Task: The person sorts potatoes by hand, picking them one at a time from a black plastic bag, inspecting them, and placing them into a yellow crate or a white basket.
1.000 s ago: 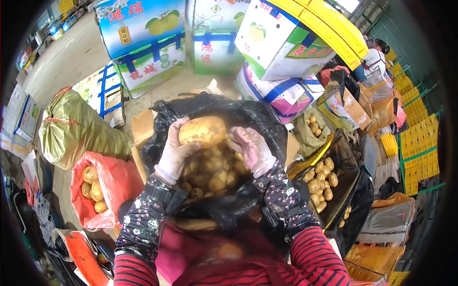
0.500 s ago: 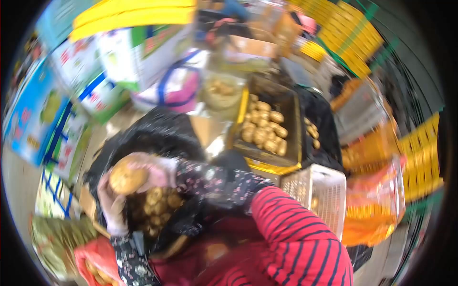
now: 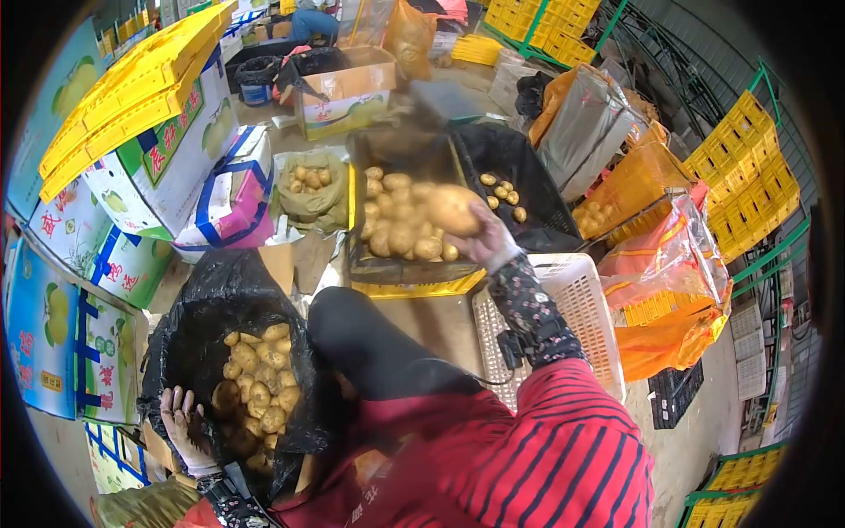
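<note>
My right hand (image 3: 488, 238), in a pale glove, holds a large potato (image 3: 442, 208) over the right part of a yellow crate (image 3: 418, 289) with a dark lining. Potatoes (image 3: 400, 239) lie heaped in that crate below it. My left hand (image 3: 187, 431) rests with spread fingers at the left edge of a black plastic bag (image 3: 211, 290), holding nothing. Inside this bag is a pile of smaller potatoes (image 3: 260, 387).
A white basket (image 3: 563, 299) stands right of my knee. Behind it is a black-lined container (image 3: 537, 189) with several small potatoes. A green sack (image 3: 339, 207) of potatoes, printed boxes (image 3: 114, 264) and stacked yellow crates (image 3: 739, 158) surround the area. A person's leg (image 3: 312, 25) shows far back.
My right hand has carried the large potato from above the black bag to above the yellow crate. My left hand no longer touches it and is lower. The view has shifted.
</note>
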Demonstrator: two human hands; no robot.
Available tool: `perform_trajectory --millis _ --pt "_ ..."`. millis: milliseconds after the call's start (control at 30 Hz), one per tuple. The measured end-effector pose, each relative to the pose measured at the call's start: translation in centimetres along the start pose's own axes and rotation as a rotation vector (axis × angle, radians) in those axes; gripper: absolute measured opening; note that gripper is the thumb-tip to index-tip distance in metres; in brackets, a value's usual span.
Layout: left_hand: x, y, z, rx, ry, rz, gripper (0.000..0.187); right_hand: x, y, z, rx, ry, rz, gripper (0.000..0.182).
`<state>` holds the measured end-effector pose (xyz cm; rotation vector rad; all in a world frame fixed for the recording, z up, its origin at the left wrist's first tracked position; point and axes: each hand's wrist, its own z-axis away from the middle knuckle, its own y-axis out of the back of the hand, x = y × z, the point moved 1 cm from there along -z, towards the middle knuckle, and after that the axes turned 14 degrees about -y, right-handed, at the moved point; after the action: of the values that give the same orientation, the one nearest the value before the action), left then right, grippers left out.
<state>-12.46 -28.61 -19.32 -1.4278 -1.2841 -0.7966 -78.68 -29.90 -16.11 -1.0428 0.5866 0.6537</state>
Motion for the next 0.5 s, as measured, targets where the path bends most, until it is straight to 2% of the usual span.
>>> perform_trajectory --millis 33,100,167,200,267,300,400,433,500 --pt "-0.2 0.2 -0.1 -0.008 0.005 -0.004 0.065 0.8 5.4 0.0 -0.011 0.312 0.352 0.065" --pt "-0.8 0.4 -0.1 -0.014 0.019 -0.012 0.063 2.2 8.9 1.5 0.094 0.423 0.391 0.061" --pt "-1.7 1.4 -0.1 -0.016 0.042 0.000 0.062 2.9 8.6 4.3 0.303 0.018 -0.245 0.056" --pt "-2.0 1.7 -0.2 -0.016 0.052 0.003 0.062 3.9 9.6 4.1 0.247 0.048 -0.223 0.053" --pt "-2.0 1.7 0.0 -0.012 0.054 -0.010 0.062 5.7 10.5 3.3 0.289 0.006 -0.203 0.050" --pt "-1.8 1.9 0.3 -0.004 0.055 -0.020 0.062 6.3 10.4 3.0 0.219 0.014 -0.209 0.051" --pt "-1.3 2.2 0.8 0.007 0.064 0.041 0.060 8.2 9.7 0.4 0.237 0.145 -0.004 0.054" --pt "-1.0 2.1 0.9 0.011 0.060 0.044 0.060 6.2 4.4 2.7 0.074 0.021 -0.268 0.062" --pt "-0.4 1.6 0.9 0.017 0.053 0.057 0.059 5.3 2.0 2.5 -0.013 0.074 -0.112 0.067"
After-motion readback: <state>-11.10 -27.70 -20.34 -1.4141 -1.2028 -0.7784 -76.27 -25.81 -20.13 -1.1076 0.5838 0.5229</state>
